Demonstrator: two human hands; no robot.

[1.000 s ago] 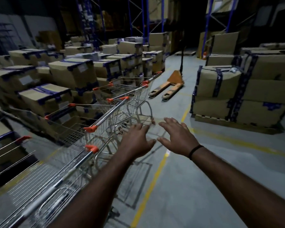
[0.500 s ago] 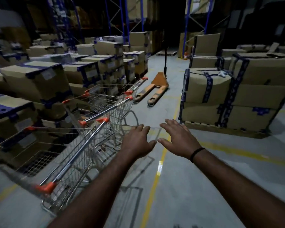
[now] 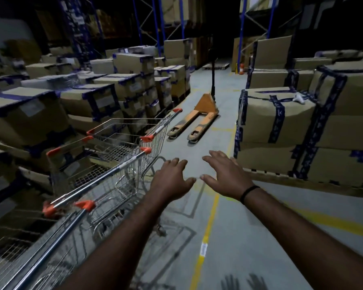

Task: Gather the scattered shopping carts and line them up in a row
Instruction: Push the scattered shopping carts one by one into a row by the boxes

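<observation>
Left hand (image 3: 172, 181), right hand (image 3: 225, 176) still empty beside carts (image 3: 122, 162)

Dim, bluish light. The floor (image 3: 235, 237) around the pallet jack (image 3: 205, 105) is the brightest patch; behind the jack the racking (image 3: 242, 38) sinks into near black. Nearer than the jack and to its left, the carts (image 3: 113, 185) smear with motion blur and throw grid shadows rightward; cartons (image 3: 29, 114) far left of it look soft and bowed.

Both hands (image 3: 199, 176) spread empty, shopping carts (image 3: 113, 162) left, pallet jack (image 3: 199, 118) ahead
</observation>
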